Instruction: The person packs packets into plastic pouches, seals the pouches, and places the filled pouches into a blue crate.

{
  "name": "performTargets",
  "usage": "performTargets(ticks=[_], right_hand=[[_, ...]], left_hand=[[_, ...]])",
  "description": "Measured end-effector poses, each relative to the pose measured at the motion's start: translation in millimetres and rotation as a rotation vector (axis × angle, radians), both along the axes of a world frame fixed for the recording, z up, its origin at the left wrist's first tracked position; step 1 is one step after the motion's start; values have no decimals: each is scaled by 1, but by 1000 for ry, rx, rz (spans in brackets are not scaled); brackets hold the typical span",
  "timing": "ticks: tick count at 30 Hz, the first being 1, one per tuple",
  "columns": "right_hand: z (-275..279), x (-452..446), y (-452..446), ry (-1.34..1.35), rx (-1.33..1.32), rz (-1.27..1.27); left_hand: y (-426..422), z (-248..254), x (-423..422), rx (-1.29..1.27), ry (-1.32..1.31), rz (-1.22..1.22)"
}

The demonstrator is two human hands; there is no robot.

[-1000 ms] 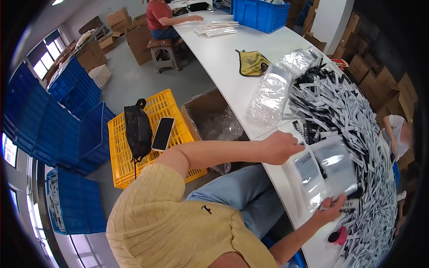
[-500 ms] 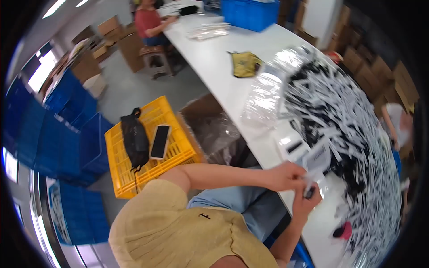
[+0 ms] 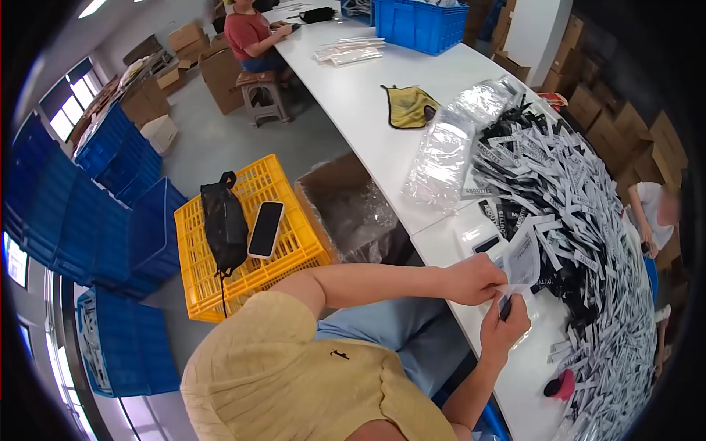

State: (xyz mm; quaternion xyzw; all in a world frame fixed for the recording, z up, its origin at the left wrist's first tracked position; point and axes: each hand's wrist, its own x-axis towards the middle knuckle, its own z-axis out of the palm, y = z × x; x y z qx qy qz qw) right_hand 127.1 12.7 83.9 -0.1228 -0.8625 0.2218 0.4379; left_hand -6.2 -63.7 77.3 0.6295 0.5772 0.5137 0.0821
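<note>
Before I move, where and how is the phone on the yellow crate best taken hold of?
Probably across its middle by both long edges, coming from above: the phone lies flat, screen up, on the yellow crate, uncovered, with the black pouch alongside.

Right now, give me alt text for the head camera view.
A person's left hand and right hand hold a translucent plastic bag over a white table. A large heap of black-and-white printed strips lies beside them; a black-screened phone rests on a yellow plastic crate.
</note>
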Motion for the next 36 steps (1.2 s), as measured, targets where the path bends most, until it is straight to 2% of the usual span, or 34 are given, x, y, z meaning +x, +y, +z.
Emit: performTargets(ticks=[6,9,10,11,12,13,14,15,17,18,19,21,22,24,27,28,32,35,36], right_hand=[[9,3,-3,-8,18,33],[11,11,-6,138,182,-109],[5,2,-2,529,321,-139],[5,5,3,530,233,-128],[3,11,7,526,139,-120],[2,16,9,521,39,-113],[4,20,9,373,1,-198],[8,22,5,353,-14,-218],[17,11,1,327,-31,-255],[0,0,9,509,22,-230],[-15,0,15,465,177,-281],[-3,-7,6,413,434,-164],[5,-9,-3,373,415,-102],[3,-12,-5,388,360,32],[8,-8,-10,246,119,135],[4,-9,-11,282,-65,172],[-2,-13,-4,259,-392,166],[8,-22,-4,219,-328,75],[4,-16,1,73,-247,25]], left_hand=[[-1,-3,-7,-2,-22,25],[-34,57,-23,-174,-382,-111],[-43,63,-35,25,-293,-18],[-56,67,-46,218,-201,74],[-83,95,-41,274,-104,489],[-97,109,-44,624,-216,728],[-116,116,-59,934,-49,953],[-129,139,-54,1301,-59,740],[-138,150,-30,1487,131,483],[-139,147,-19,1084,237,419],[-139,145,-7,685,335,342],[-106,119,11,331,285,162],[-85,101,19,377,147,146],[-62,67,11,204,-21,-65],[-48,61,0,-57,-335,-266],[-45,60,0,-101,-474,-265],[-28,54,3,-22,-183,-93],[-13,39,0,12,5,51],[-7,33,-3,28,33,69]])
